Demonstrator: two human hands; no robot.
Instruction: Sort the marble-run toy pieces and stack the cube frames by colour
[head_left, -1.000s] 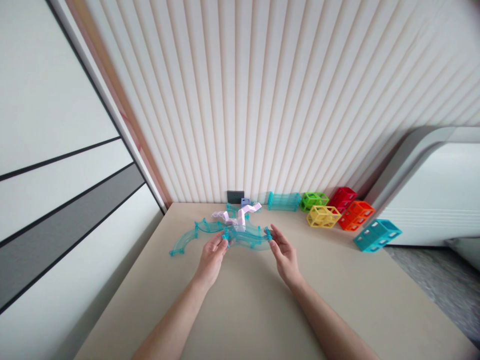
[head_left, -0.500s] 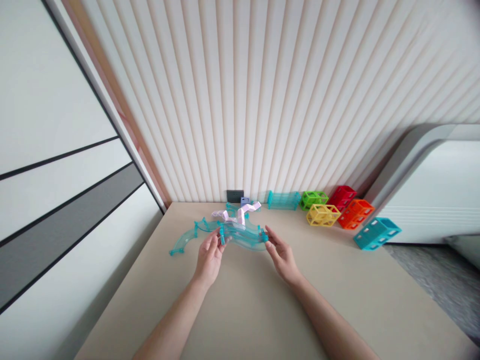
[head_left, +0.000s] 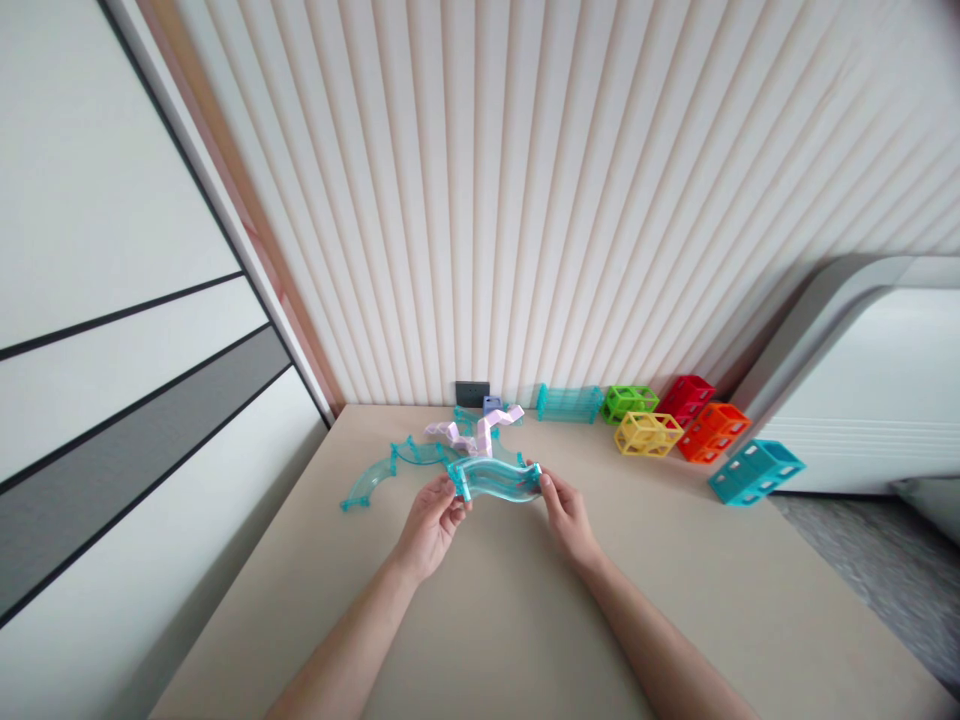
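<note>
Between my hands is a clear teal, wavy track piece [head_left: 496, 480], raised above the table. My left hand [head_left: 433, 525] pinches its left end, where a connector sticks out. At the other end, my right hand [head_left: 568, 512] grips the edge between thumb and fingers. Just behind it lie a lilac zigzag piece [head_left: 482, 436] and more clear teal pieces, partly covered. A curved teal track piece [head_left: 367, 480] rests on the table to the left of my left hand.
Along the back stand a teal track stack [head_left: 568, 403], a green block frame [head_left: 628, 402] and a small black box [head_left: 472, 394]. Yellow [head_left: 649, 434], red [head_left: 687, 400], orange [head_left: 714, 432] and teal blocks [head_left: 756, 472] stand at the right. A ribbed wall [head_left: 480, 200] rises behind the table.
The wavy track piece has been turned in my hands, so its curved upper side now shows more. Both hands have shifted slightly to the right. The things on the table stay put.
</note>
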